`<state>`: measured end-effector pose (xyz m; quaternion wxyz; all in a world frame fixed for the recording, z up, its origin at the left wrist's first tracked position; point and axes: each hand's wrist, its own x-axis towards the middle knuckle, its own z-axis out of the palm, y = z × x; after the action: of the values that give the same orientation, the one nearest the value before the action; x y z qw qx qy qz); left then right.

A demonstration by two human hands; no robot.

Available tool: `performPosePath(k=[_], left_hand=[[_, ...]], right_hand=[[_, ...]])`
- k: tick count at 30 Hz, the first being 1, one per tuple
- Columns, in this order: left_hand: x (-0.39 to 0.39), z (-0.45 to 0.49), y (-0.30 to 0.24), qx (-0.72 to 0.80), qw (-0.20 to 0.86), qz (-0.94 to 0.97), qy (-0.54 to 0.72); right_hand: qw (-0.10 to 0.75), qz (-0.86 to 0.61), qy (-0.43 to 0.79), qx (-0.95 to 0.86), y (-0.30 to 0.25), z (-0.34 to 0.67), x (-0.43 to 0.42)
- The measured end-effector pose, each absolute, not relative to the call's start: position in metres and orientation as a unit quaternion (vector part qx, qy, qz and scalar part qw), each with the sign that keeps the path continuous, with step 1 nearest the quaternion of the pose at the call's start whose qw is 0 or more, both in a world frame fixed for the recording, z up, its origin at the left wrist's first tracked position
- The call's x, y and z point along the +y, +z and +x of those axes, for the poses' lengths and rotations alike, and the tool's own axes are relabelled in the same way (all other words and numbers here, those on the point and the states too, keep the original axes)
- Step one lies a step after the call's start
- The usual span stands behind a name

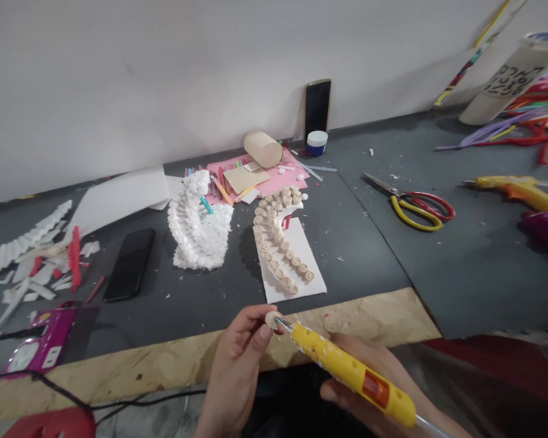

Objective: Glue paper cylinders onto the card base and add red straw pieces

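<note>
Head-camera view of your bench (pixel 379 313), a plywood top under a dark grey mat (pixel 374 267), set against a white wall (pixel 164 79). At far right lies a heap of coloured strips (pixel 520 121). At centre, a white foam board (pixel 301 255) carries cream coils (pixel 278 243) laid flat in a curved double band, probably placed on the board so that the curve can be kept in order and moved as one piece. Just left of it stands a white curled form (pixel 196 234), its curls packed tightly along a similar bend. To your right, within easy reach, lie red-and-yellow-handled scissors (pixel 415 210) and a second glue gun (pixel 516 190); to your left lies a black smartphone (pixel 130 264). Both hands are raised near the bench's front edge. Your left hand (pixel 235 365) pinches a single small cream coil (pixel 271 319) between thumb and fingertips, apparently turning its face toward the nozzle. Your right hand (pixel 342 398) is closed around a yellow hot glue gun (pixel 351 374), its metal nozzle (pixel 281 323) aimed at the coil. Whether the nozzle touches the coil or sits just beside it, you cannot tell from this view.
</note>
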<state>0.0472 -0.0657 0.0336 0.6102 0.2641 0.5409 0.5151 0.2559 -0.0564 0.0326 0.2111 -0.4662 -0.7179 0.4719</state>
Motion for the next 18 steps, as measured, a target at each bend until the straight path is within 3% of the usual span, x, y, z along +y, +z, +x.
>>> performPosePath(k=[18], left_hand=[[-0.064,0.049,0.036,0.545,0.606,0.255,0.52]], right_hand=[[0.171,-0.476,0.473,-0.722,0.044,0.255,-0.053]])
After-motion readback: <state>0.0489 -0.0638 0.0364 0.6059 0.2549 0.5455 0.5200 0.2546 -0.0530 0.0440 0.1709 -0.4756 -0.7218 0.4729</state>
